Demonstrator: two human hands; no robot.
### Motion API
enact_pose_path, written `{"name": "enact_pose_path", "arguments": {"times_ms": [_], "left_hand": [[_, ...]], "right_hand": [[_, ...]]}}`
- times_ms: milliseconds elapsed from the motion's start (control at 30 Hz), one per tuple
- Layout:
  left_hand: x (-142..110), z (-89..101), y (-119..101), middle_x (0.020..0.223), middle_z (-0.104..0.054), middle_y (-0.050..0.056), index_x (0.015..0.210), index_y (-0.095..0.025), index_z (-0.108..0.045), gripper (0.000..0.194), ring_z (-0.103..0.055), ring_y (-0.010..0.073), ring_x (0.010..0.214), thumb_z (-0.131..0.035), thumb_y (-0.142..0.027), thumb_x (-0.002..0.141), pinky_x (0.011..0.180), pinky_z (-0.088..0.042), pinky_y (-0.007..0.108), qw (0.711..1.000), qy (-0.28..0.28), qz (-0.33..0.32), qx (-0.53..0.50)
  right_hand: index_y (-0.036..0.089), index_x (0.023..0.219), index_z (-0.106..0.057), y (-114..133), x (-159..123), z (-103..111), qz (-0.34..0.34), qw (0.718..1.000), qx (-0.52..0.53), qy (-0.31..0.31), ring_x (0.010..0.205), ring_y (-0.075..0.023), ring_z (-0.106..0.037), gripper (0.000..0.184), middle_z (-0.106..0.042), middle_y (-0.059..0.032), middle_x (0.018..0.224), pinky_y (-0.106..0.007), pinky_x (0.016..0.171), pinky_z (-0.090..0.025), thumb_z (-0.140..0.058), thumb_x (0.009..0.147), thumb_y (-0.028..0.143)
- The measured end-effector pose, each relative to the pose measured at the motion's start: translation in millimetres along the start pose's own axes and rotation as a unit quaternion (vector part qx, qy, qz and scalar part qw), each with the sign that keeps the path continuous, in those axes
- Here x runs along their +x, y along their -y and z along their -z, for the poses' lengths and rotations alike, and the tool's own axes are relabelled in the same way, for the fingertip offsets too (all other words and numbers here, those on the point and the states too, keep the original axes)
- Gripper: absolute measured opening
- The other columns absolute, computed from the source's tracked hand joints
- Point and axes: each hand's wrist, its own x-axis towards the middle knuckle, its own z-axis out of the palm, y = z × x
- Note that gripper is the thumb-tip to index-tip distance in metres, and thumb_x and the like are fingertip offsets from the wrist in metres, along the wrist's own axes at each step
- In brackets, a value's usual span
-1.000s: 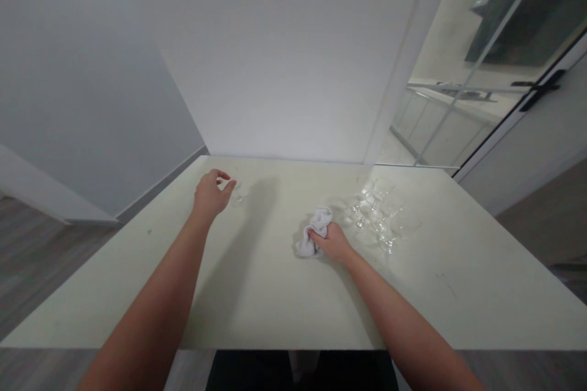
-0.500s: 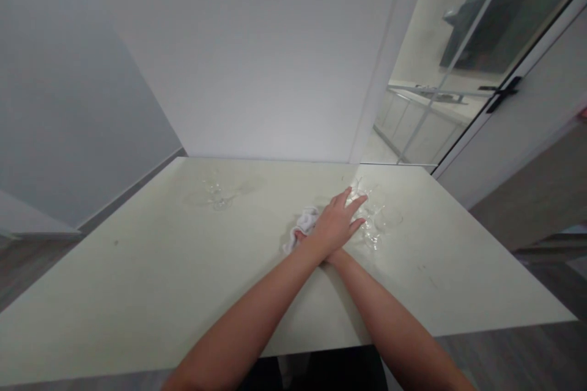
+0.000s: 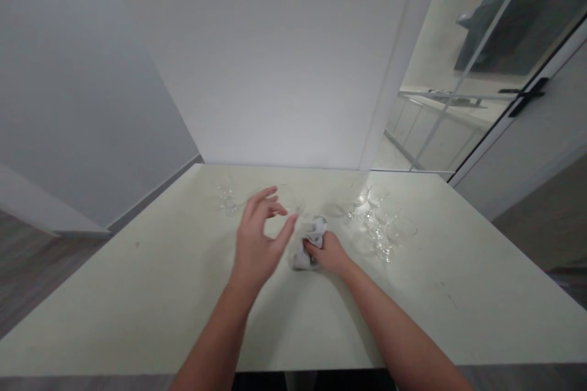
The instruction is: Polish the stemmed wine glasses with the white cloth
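Observation:
My left hand is curled just above the table, thumb and fingers bent towards each other around a clear wine glass. The glass is faint, so its exact contact with the fingertips is hard to see. To the right, my right hand grips a crumpled white cloth on the tabletop. Several clear wine glasses stand close together beyond and to the right of my right hand. Another clear wine glass is at the back left, past my left hand.
The pale table runs up to a white panel at the back. At the right is a glazed door with a black handle. A grey wall rises at the left.
My left hand has left the glasses at the right and moved left, uncrossing my arms; a clear glass now shows at its fingers. My right hand keeps the cloth, now bunched differently.

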Motion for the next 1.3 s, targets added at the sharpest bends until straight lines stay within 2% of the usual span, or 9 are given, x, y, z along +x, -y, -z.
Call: {"name": "enact_pose_path", "arguments": {"times_ms": [133,300,400,533,667,867,967,1100,1300], "left_hand": [[-5,48.3,65,0.122,-0.057,0.008,0.085,-0.019,-0.059,0.017,-0.059,0.0235,0.109,-0.066,-0.035,0.081,0.080,-0.058,0.036,0.987,-0.056,0.048,0.144],[-15,65.4,128,0.121,-0.057,0.010,0.093,-0.019,-0.059,0.025,-0.061,0.0254,0.104,-0.064,-0.039,0.078,0.072,-0.060,0.035,0.967,-0.077,0.115,0.212],[-18,69.4,143,0.119,-0.058,0.011,0.111,-0.020,-0.056,0.040,-0.062,0.0272,0.101,-0.063,-0.041,0.078,0.071,-0.060,0.039,0.962,-0.086,0.149,0.210],[-15,64.1,126,0.141,-0.042,0.020,0.130,-0.016,-0.044,0.064,-0.042,0.0372,0.131,-0.067,-0.041,0.076,0.105,-0.041,0.056,0.957,-0.096,0.102,0.252],[-14,24.0,68,0.141,-0.043,0.018,0.132,-0.016,-0.041,0.062,-0.035,0.0342,0.137,-0.066,-0.037,0.080,0.115,-0.027,0.055,0.977,-0.046,0.000,0.208],[-10,-82.5,-15,0.143,-0.044,0.012,0.131,-0.022,-0.045,0.058,-0.034,0.0307,0.138,-0.068,-0.035,0.080,0.113,-0.033,0.048,0.976,0.194,-0.066,0.080],[5,-130.6,-23,0.148,-0.036,0.015,0.139,-0.023,-0.038,0.058,-0.035,0.0300,0.137,-0.061,-0.035,0.087,0.109,-0.037,0.048,0.982,0.180,-0.043,0.037],[25,-171.2,-13,0.146,-0.037,0.018,0.131,-0.023,-0.045,0.051,-0.042,0.0313,0.132,-0.065,-0.031,0.085,0.104,-0.040,0.048,0.976,0.217,-0.014,0.013],[32,-166.4,-6,0.101,-0.061,0.007,0.095,-0.020,-0.054,0.014,-0.060,0.0208,0.095,-0.062,-0.027,0.088,0.087,-0.049,0.034,0.972,0.235,-0.018,-0.003]], "right_hand": [[0.018,0.076,-0.065,-1,2,-3,-0.002,1.000,-0.017,0.003,0.071,-0.0180,-0.062,0.020,-0.069,-0.0047,0.077,-0.028,0.070,-0.047,-0.058,0.082,0.035],[0.018,0.078,-0.065,-3,1,-4,-0.002,1.000,-0.008,-0.005,0.074,-0.0177,-0.063,0.020,-0.069,-0.0051,0.080,-0.028,0.072,-0.046,-0.060,0.082,0.037],[0.018,0.077,-0.064,-2,0,-3,0.006,1.000,-0.009,-0.004,0.072,-0.0167,-0.061,0.021,-0.068,-0.0042,0.078,-0.026,0.070,-0.045,-0.059,0.083,0.037],[0.018,0.074,-0.063,1,0,-1,0.009,1.000,-0.021,0.002,0.070,-0.0162,-0.060,0.021,-0.067,-0.0035,0.075,-0.026,0.067,-0.044,-0.057,0.084,0.036],[0.018,0.075,-0.063,-1,1,-2,0.007,0.999,-0.032,0.009,0.072,-0.0171,-0.062,0.023,-0.068,-0.0040,0.076,-0.027,0.069,-0.045,-0.057,0.084,0.037],[0.019,0.096,-0.068,-17,2,-8,0.030,0.998,-0.061,0.017,0.096,-0.0232,-0.063,0.018,-0.070,-0.0073,0.097,-0.032,0.088,-0.049,-0.056,0.084,0.027],[0.023,0.107,-0.065,-22,5,-12,0.030,0.996,-0.079,0.012,0.112,-0.0241,-0.057,0.025,-0.068,-0.0062,0.107,-0.039,0.105,-0.040,-0.058,0.084,0.029],[0.026,0.102,-0.065,-24,10,-14,0.030,0.996,-0.082,0.030,0.102,-0.0197,-0.058,0.018,-0.069,-0.0033,0.103,-0.037,0.104,-0.042,-0.056,0.086,0.027],[0.021,0.100,-0.066,-21,7,-9,0.044,0.997,-0.064,0.024,0.110,-0.0236,-0.058,0.022,-0.068,-0.0082,0.115,-0.038,0.103,-0.040,-0.058,0.079,0.017]]}}
